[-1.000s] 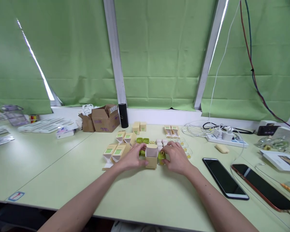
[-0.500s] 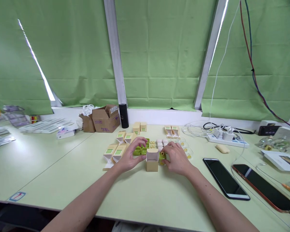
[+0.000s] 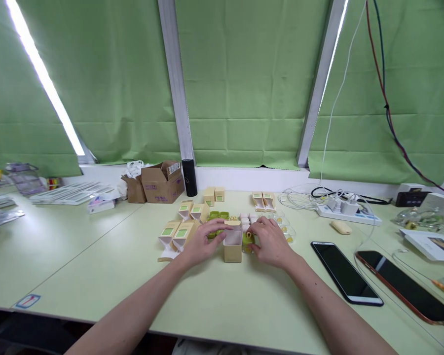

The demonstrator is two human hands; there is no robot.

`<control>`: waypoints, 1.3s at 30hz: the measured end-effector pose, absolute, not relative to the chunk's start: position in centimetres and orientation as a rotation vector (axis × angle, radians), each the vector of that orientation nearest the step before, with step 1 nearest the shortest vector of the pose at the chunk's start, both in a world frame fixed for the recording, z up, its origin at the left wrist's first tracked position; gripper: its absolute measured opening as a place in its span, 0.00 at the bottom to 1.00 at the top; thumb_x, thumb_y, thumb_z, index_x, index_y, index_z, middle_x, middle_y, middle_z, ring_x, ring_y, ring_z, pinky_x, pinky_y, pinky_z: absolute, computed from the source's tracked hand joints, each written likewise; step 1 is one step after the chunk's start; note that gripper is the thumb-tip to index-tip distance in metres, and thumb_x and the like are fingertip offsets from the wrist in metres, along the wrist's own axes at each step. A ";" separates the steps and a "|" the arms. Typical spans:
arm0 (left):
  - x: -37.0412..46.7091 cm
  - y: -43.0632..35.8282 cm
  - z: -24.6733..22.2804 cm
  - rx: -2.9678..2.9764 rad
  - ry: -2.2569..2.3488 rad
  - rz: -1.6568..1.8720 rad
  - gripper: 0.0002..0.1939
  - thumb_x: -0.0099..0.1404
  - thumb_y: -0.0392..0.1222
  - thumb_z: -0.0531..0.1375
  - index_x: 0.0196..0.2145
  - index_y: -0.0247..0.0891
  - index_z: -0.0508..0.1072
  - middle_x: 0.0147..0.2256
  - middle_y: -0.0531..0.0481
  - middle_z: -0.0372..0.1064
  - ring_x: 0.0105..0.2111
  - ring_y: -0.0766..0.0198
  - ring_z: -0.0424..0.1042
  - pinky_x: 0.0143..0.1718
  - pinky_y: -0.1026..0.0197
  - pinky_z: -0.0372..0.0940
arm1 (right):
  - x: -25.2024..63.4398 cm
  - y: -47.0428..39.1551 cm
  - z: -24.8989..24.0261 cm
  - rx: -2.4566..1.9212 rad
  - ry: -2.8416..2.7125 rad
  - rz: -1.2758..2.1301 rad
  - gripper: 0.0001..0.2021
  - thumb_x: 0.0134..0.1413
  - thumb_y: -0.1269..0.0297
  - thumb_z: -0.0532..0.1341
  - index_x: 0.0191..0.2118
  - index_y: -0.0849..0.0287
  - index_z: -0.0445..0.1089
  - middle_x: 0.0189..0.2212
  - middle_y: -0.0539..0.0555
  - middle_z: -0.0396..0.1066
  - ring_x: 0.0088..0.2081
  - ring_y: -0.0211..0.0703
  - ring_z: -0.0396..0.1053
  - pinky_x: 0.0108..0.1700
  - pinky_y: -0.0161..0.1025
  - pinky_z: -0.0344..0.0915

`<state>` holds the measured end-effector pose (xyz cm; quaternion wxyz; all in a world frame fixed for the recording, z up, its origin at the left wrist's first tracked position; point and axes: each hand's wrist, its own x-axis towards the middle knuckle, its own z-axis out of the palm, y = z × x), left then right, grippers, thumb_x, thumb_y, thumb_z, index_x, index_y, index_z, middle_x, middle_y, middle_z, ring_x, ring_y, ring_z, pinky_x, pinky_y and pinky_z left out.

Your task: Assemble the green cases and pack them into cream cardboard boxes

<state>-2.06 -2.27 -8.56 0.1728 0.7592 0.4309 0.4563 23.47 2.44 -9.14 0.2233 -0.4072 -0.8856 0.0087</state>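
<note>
An open tan box [image 3: 233, 252] stands upright on the table between my hands. My left hand [image 3: 204, 240] is at the box's left side, fingers apart, the fingertips by its upper rim. My right hand [image 3: 269, 241] pinches a small green container [image 3: 247, 242] just right of the box. Behind my left hand lie several green trays [image 3: 219, 215]. White pieces [image 3: 244, 221] and clear round cups [image 3: 289, 230] sit behind and beside my right hand. Several tan boxes with green labels [image 3: 182, 232] lie with open flaps to the left.
Two phones [image 3: 346, 272] lie at the right, near a power strip [image 3: 348, 215] and cables. A cardboard carton [image 3: 163, 183] and a black cylinder [image 3: 189, 177] stand at the back. Two open boxes [image 3: 263, 201] lie behind the white pieces. Far left, part of another person's hand shows.
My left hand's fingers have lowered and come to the open box's rim. My right hand stays on the green container. Part of another person's hand has appeared at the far left edge.
</note>
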 end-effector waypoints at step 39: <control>-2.7 -1.2 -9.1 1.684 1.137 1.186 0.35 0.55 0.36 0.65 0.62 0.38 0.77 0.51 0.39 0.79 0.49 0.51 0.74 0.44 0.56 0.66 | 24.0 3.2 -9.6 -1.117 -2.108 -0.013 0.12 0.57 0.67 0.67 0.48 0.55 0.73 0.46 0.60 0.76 0.49 0.58 0.72 0.49 0.51 0.66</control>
